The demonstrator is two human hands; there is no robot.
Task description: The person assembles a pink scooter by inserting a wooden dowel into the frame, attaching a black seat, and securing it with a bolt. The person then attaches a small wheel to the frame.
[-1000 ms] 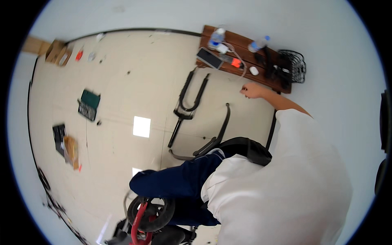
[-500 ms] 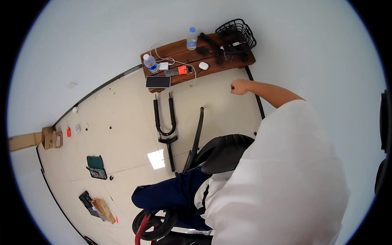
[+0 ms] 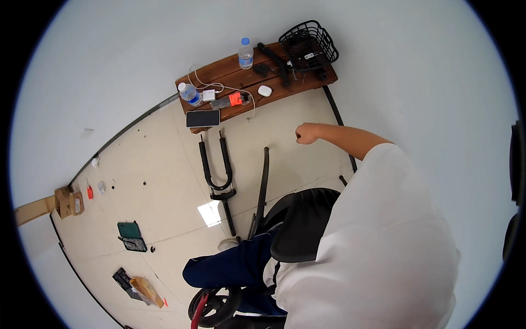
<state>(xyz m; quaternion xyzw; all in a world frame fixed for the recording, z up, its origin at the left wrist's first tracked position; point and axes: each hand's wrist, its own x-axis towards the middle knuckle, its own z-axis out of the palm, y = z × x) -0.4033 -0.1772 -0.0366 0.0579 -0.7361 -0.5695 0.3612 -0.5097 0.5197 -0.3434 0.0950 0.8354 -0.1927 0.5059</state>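
Note:
My right hand (image 3: pixel 308 133) is held out over the tiled floor, just off the near edge of a wooden bench (image 3: pixel 230 67). Its fingers are curled into a fist; whether anything is inside is hidden. My left hand is out of the picture. On the bench, closest to the fist, are a white rounded case (image 3: pixel 264 91) and a clear package with an orange label (image 3: pixel 230 100). A phone (image 3: pixel 203 118) lies at the bench's corner beside a white charger (image 3: pixel 209 95) with a cable.
Two water bottles (image 3: pixel 245 54) and a black wire basket (image 3: pixel 327 50) with dark parts stand on the bench. A black bicycle fork (image 3: pixel 220 181) lies on the floor beside a black chair (image 3: pixel 301 227). A small wheel (image 3: pixel 227 307) with a red frame is by my legs. An opened green case (image 3: pixel 130 233) lies farther left.
The whole view has shifted, so the bench sits lower and more to the left in the picture. My right hand, still curled, appears slightly lower and further left.

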